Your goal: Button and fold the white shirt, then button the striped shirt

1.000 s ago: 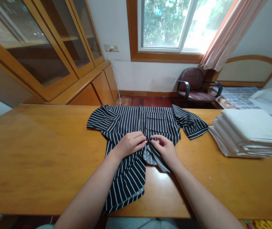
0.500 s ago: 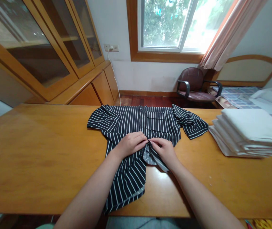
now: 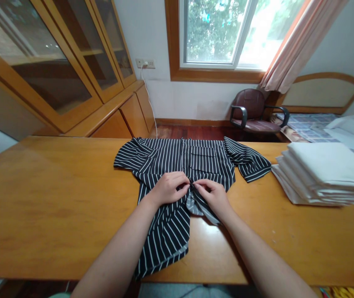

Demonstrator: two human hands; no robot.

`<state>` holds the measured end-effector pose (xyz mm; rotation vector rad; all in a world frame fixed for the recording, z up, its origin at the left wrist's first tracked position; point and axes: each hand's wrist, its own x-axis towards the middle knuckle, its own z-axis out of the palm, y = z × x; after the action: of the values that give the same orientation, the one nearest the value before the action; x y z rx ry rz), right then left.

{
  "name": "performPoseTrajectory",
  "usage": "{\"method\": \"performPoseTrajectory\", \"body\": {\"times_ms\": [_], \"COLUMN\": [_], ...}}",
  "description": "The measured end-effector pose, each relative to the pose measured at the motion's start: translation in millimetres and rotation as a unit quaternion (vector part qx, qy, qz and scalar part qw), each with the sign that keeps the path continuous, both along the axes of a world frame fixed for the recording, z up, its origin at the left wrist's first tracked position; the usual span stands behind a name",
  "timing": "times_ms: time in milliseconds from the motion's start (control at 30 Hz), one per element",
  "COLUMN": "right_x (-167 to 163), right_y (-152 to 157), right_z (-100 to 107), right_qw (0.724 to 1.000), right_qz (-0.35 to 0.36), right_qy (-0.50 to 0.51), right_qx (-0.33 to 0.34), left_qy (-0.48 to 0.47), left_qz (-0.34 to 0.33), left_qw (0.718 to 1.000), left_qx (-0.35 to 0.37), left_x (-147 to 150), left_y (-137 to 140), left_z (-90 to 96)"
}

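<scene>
A black shirt with white stripes [image 3: 167, 155] lies on the wooden table, its short sleeves spread to both sides and its collar end at the far edge. My left hand [image 3: 171, 188] pinches the front edge of the shirt near its middle. Close beside it, my right hand [image 3: 212, 193] pinches the fabric at the same spot, fingertips almost touching the left ones. Any button between the fingers is too small to make out. Below the hands the left front panel hangs loose toward me, and a grey inner side shows under the right hand.
A stack of folded white cloths [image 3: 328, 174] sits on the right of the table [image 3: 56, 207]. Behind the table are a glass-door cabinet [image 3: 102, 91], a maroon armchair [image 3: 253, 109], a bed [image 3: 310, 124] and a window [image 3: 217, 33].
Both hands stay at the same spot on the shirt. Their fingertips have shifted slightly around the pinched fabric; the shirt lies as before.
</scene>
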<state>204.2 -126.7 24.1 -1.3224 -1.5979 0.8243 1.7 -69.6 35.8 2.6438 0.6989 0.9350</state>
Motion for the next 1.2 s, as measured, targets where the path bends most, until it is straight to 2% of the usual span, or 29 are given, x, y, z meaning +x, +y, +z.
{"method": "performPoseTrajectory", "body": {"times_ms": [200, 300, 467, 700, 867, 1200], "right_x": [11.9, 23.4, 40.0, 48.1, 52.9, 78.7], "right_y": [4.2, 9.2, 16.7, 18.2, 13.6, -7.7], "right_z": [-1.2, -5.2, -11.4, -8.3, -3.6, -3.5], "right_qw": [1.000, 0.999, 0.991, 0.995, 0.997, 0.984], "right_qz": [-0.016, -0.027, 0.003, 0.031, 0.052, 0.086], "right_qy": [0.011, -0.047, -0.136, -0.089, -0.064, -0.154], "right_qx": [-0.003, -0.004, 0.020, 0.030, 0.009, -0.009], "left_qy": [-0.007, -0.015, -0.017, -0.022, -0.037, -0.037], "left_qz": [0.035, 0.047, 0.071, 0.106, 0.137, 0.140], "left_qw": [0.999, 0.997, 0.992, 0.981, 0.975, 0.971], "left_qx": [-0.031, -0.059, -0.101, -0.159, -0.172, -0.188], "left_x": [-4.9, -8.4, -16.8, -30.1, -36.0, -34.9], "left_y": [4.3, 7.8, 18.1, 30.6, 33.2, 33.1], "left_z": [-1.9, -4.6, -12.9, -20.2, -20.1, -21.7]}}
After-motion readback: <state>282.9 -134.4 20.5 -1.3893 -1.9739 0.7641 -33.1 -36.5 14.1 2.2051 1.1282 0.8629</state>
